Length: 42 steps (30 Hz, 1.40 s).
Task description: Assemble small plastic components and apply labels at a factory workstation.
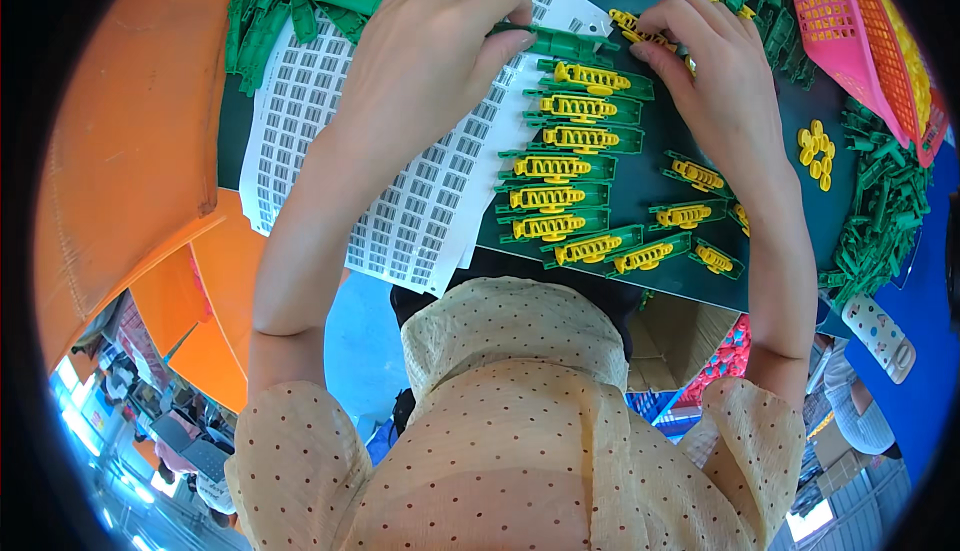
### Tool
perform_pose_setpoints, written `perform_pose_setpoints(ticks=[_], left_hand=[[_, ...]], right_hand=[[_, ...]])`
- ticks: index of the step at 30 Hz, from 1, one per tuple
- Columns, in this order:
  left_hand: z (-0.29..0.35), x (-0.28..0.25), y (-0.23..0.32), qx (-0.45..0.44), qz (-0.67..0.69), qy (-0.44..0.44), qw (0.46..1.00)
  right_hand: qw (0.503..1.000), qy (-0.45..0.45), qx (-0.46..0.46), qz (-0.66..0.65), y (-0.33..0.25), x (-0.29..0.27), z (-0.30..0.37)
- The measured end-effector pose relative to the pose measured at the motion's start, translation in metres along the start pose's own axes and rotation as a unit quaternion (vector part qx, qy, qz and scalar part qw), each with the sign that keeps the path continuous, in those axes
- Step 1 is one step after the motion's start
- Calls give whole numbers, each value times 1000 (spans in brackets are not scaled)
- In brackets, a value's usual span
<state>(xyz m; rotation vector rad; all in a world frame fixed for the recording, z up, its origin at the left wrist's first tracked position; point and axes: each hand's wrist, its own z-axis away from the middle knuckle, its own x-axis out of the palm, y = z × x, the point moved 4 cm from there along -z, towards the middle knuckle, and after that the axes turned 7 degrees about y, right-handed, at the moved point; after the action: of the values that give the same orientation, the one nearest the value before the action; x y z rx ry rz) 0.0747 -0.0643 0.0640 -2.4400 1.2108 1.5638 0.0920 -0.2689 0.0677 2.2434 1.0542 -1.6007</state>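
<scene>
Two bare hands are busy at the top of a dark green tabletop [635,184], pretty close together. Left hand [430,46] has its thumb and fingers closed on the left end of an open green shell [572,44], which lies at the head of a neat column. Right hand [715,66] is pinching a yellow insert [627,24] between thumb and fingertips, just beyond the shell's right end. Can't really tell if the two parts are touching.

Below that shell sit six more green shells, stacked one under another, each with a yellow piece [578,107] nested in it. Several more filled ones [685,216] curve around the bottom and up the right side, set at different angles, some right under the right forearm.

White printed sheets [410,221] covered in little dark blocks lie under the left forearm. Loose green parts are heaped at the upper left [268,26], with another pile at the upper right and a big drift [885,226] down the right side. Between that drift and the right forearm there's a small cluster of yellow bits [816,154]. Upper right corner: a pink basket [830,26] with yellow stuff in it.
</scene>
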Motion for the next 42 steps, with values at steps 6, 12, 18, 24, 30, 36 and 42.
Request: perform_pose_setpoints(ticks=[6,12,18,24,30,36,42], left_hand=[[12,-5,-6,-60,34,5,998],[13,-16,-5,-298,69,-111,945],[5,1,-16,316,-22,166,934],[-11,-10,-6,64,-31,-188,980],[-7,-10,-6,-19,-85,-136,987],[-9,6,3,160,96,126,974],[-10,-9,3,-62,28,-46,997]], right_hand=[[997,-16,-36,64,-8,5,-1],[997,28,-43,59,-16,-5,-8],[981,-32,142,-128,-24,-23,-16],[982,24,110,-149,8,-14,6],[983,-2,75,-165,4,-8,4],[994,-44,76,-70,5,-4,6],[980,25,142,-135,7,-13,4]])
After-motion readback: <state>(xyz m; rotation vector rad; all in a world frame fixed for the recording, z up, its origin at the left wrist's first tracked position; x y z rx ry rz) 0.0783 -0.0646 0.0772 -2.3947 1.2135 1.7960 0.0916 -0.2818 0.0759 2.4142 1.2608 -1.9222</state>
